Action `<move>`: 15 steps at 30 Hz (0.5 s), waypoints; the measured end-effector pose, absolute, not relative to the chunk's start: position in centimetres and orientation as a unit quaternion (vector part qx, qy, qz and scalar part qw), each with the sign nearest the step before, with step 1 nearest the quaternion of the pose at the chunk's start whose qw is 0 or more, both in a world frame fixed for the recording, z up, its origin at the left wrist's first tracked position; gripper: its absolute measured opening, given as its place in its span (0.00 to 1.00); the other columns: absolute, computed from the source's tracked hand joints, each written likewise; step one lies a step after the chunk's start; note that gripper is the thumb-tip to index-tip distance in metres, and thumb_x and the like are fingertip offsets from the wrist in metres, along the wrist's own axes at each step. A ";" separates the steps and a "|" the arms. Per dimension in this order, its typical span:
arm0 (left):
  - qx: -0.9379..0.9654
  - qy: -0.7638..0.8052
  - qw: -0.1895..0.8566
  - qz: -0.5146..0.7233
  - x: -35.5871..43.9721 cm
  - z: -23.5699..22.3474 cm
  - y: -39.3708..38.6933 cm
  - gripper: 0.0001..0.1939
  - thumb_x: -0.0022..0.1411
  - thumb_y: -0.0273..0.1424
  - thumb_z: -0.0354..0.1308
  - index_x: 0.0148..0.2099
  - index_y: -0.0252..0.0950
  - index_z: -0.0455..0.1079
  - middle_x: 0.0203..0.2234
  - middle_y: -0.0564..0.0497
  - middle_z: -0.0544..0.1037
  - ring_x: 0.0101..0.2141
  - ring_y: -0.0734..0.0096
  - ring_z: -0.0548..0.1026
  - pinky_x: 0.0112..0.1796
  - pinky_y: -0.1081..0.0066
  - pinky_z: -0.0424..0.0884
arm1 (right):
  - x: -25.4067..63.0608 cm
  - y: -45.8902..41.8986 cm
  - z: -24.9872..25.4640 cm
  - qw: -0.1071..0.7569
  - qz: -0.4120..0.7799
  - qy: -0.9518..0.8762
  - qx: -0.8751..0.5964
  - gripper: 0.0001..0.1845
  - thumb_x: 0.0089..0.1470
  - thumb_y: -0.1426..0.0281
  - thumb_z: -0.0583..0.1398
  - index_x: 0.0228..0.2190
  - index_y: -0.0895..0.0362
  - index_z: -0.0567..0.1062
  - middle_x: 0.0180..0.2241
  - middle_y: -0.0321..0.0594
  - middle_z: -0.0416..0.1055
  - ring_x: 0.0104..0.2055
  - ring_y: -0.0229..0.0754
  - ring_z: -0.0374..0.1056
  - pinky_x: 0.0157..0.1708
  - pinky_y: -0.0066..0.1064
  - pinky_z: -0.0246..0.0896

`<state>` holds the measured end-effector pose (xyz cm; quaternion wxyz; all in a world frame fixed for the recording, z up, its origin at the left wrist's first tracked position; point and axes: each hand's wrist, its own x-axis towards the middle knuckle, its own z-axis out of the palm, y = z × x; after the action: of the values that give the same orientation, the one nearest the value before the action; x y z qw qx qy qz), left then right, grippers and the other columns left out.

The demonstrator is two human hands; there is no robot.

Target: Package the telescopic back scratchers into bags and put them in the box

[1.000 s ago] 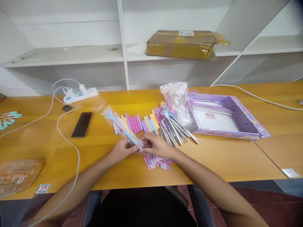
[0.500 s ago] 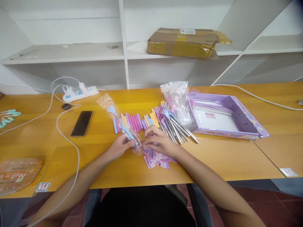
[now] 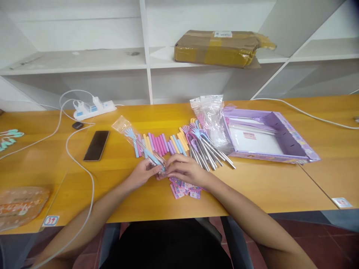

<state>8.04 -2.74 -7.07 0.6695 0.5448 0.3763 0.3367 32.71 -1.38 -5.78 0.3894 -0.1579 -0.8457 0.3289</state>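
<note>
My left hand is closed round a back scratcher with a blue handle, a thin metal rod and a blue hand-shaped head. It lies inside a clear plastic bag whose far end sticks out up and to the left. The fingers of my right hand are bent together at the near end of the same bag. Beyond my hands lies a row of coloured handle tubes. Loose metal rods with hand-shaped heads are heaped to the right. Small printed cards lie partly under my right hand.
Clear bags are stacked beside a purple open box on the right. To the left are a phone, a power strip and a white cable. A taped carton sits on the shelf behind.
My right hand has shifted slightly left, up against the near end of the bag. That end is now gathered between both hands. The bagged back scratcher has moved slightly left at its far end.
</note>
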 end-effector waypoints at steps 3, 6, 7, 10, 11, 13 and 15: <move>0.565 0.374 0.660 0.324 8.2 -7.3 -2.9 0.20 0.66 0.47 0.68 0.44 0.34 0.73 0.29 0.50 0.81 0.29 0.67 0.79 0.33 0.68 0.76 | 32.5 -1.4 -6.0 0.398 0.322 -0.838 -0.186 0.06 0.69 0.71 0.63 0.46 0.53 0.80 0.44 0.45 0.75 0.47 0.43 0.75 0.47 0.36 0.73; 0.566 0.371 0.666 0.313 8.3 -7.5 -3.2 0.21 0.68 0.49 0.65 0.43 0.34 0.73 0.30 0.49 0.81 0.30 0.65 0.80 0.34 0.67 0.76 | 32.3 -1.5 -6.3 0.401 0.317 -0.833 -0.213 0.05 0.69 0.68 0.63 0.44 0.53 0.79 0.41 0.44 0.75 0.43 0.43 0.74 0.43 0.36 0.72; 0.565 0.368 0.671 0.309 8.3 -7.6 -3.3 0.22 0.69 0.50 0.63 0.43 0.34 0.73 0.31 0.49 0.81 0.31 0.65 0.80 0.35 0.66 0.76 | 32.2 -1.6 -6.4 0.398 0.318 -0.832 -0.218 0.04 0.69 0.67 0.63 0.43 0.53 0.79 0.40 0.44 0.75 0.41 0.43 0.74 0.41 0.35 0.72; 0.568 0.366 0.675 0.297 8.2 -7.8 -3.6 0.22 0.69 0.50 0.63 0.44 0.34 0.73 0.30 0.49 0.81 0.31 0.65 0.80 0.35 0.67 0.75 | 32.1 -1.6 -6.8 0.391 0.330 -0.825 -0.239 0.07 0.67 0.64 0.65 0.42 0.53 0.79 0.37 0.41 0.75 0.37 0.41 0.72 0.36 0.33 0.70; 0.572 0.374 0.668 0.294 8.2 -7.9 -3.6 0.21 0.67 0.49 0.65 0.45 0.34 0.73 0.30 0.50 0.80 0.31 0.66 0.79 0.35 0.67 0.75 | 32.1 -1.6 -6.9 0.392 0.335 -0.819 -0.252 0.08 0.67 0.62 0.66 0.42 0.53 0.78 0.36 0.40 0.75 0.35 0.40 0.72 0.35 0.32 0.69; 0.581 0.393 0.652 0.287 8.2 -8.0 -3.7 0.20 0.63 0.46 0.70 0.44 0.34 0.73 0.29 0.51 0.80 0.30 0.68 0.77 0.34 0.69 0.74 | 32.0 -1.7 -7.1 0.395 0.348 -0.802 -0.284 0.11 0.65 0.59 0.67 0.42 0.53 0.77 0.34 0.38 0.74 0.32 0.39 0.70 0.33 0.31 0.68; 0.593 0.398 0.641 0.280 8.3 -8.1 -3.6 0.19 0.64 0.45 0.70 0.42 0.34 0.75 0.28 0.51 0.79 0.30 0.68 0.77 0.35 0.69 0.73 | 31.8 -1.8 -7.2 0.409 0.367 -0.776 -0.310 0.14 0.63 0.57 0.69 0.42 0.52 0.76 0.33 0.36 0.73 0.31 0.38 0.69 0.32 0.31 0.67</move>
<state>8.29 -3.62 -8.10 0.6413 0.5931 0.3980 0.2803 31.84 -1.77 -7.23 0.4086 -0.3100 -0.7761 0.3669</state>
